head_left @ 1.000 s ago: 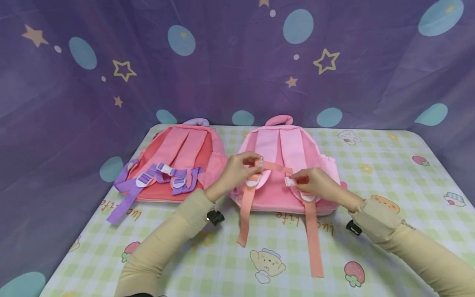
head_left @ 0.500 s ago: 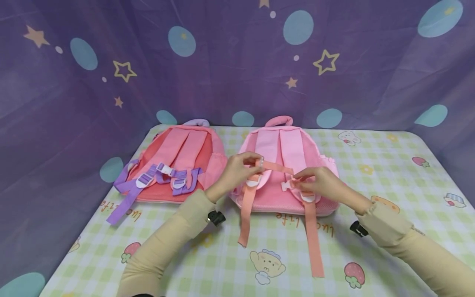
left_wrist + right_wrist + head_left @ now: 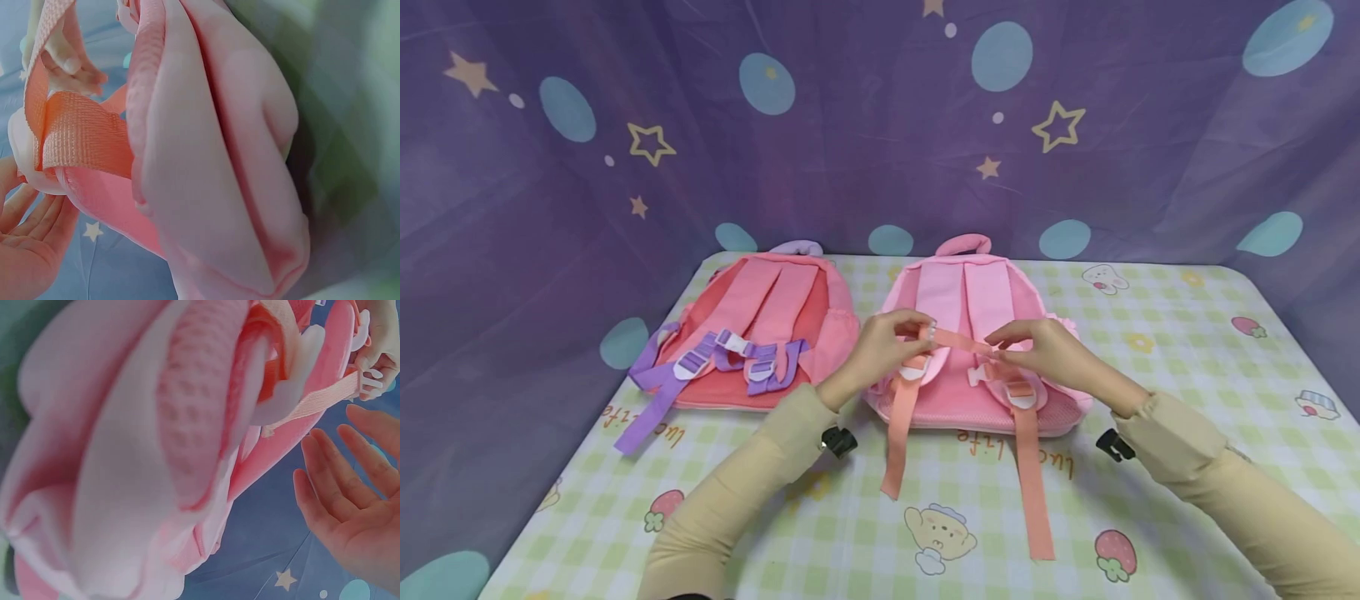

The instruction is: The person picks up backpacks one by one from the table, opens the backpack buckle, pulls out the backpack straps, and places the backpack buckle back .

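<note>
A pink backpack lies with its shoulder straps facing up. My left hand pinches a white pronged buckle half, fitted to an orange chest strap that stretches to the right. My right hand hovers at that strap's right end, thumb and forefinger apart; in the right wrist view its fingers are extended with nothing between them. Below its fingertips, another white buckle half rests on the backpack. In the left wrist view orange webbing partly covers the area by my left fingers.
A coral backpack with purple straps lies on the left. Two loose orange strap ends hang toward me over the checkered tablecloth. A purple curtain stands behind.
My right hand has let go of the white buckle half on the right and moved slightly up, its fingers spreading. The left hand keeps its pinch almost in place.
</note>
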Tool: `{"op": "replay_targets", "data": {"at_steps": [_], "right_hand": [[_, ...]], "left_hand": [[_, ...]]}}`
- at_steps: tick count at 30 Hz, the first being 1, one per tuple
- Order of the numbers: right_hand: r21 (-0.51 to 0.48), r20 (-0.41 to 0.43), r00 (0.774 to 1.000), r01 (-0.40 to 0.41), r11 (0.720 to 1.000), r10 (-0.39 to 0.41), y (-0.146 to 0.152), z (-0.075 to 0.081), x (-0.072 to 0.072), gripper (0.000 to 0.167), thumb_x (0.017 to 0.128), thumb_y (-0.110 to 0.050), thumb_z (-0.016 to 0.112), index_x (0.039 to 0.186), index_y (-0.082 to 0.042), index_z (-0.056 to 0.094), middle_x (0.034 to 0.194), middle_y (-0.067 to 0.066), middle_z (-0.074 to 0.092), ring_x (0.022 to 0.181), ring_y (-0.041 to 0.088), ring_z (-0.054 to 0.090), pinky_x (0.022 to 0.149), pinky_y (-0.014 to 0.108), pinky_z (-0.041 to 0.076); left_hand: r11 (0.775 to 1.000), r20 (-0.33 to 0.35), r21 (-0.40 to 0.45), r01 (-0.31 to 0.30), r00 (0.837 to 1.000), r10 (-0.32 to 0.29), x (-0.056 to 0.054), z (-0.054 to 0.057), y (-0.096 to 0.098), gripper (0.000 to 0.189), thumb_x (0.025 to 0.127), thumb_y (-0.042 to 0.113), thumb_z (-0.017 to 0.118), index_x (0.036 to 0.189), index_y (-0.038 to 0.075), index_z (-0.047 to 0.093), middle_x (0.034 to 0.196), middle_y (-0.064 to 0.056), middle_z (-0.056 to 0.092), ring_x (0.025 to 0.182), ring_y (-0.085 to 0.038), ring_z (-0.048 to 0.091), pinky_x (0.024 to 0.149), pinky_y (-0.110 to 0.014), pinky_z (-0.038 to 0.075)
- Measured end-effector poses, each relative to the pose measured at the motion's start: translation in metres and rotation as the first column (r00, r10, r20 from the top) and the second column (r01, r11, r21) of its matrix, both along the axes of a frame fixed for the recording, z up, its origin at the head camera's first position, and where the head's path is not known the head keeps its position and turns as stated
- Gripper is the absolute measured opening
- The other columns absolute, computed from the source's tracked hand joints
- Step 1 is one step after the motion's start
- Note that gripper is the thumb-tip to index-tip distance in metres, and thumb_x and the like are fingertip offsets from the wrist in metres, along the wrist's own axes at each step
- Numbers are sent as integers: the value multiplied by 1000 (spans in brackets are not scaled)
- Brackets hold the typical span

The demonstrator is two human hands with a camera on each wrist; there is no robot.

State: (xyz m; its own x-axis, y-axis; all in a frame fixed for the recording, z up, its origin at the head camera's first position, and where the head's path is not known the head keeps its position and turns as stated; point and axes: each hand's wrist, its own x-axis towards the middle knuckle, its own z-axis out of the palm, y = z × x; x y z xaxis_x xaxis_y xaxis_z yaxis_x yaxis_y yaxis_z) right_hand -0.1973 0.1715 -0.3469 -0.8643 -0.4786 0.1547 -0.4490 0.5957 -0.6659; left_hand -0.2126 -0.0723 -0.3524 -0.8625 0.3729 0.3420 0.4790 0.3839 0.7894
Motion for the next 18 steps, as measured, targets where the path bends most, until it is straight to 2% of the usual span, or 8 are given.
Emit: {"op": "replay_targets", "data": {"at_steps": [7,18], "right_hand": [[6,51,999,9,1000,-10,-7,2,-6,23,80,-10,64,102,-2,65,94,8,66,89,21,58,80,42,46],[-19,70,997,-19,1000,21,-13,-2,-10,25,82,-9,62,105,0,63,99,12,63,93,26,57,82,44,45]], "left_hand": [[1000,-10,-21,0,1000,0,0,-2,1,22,74,6,70,94,0,66,82,-11,66,76,-17,63,65,-19,49],[1000,17,-23,15,1000,-15,1,-5,2,22,75,6,69,95,1,66,81,-8,65,77,-16,62,64,-19,49]]}}
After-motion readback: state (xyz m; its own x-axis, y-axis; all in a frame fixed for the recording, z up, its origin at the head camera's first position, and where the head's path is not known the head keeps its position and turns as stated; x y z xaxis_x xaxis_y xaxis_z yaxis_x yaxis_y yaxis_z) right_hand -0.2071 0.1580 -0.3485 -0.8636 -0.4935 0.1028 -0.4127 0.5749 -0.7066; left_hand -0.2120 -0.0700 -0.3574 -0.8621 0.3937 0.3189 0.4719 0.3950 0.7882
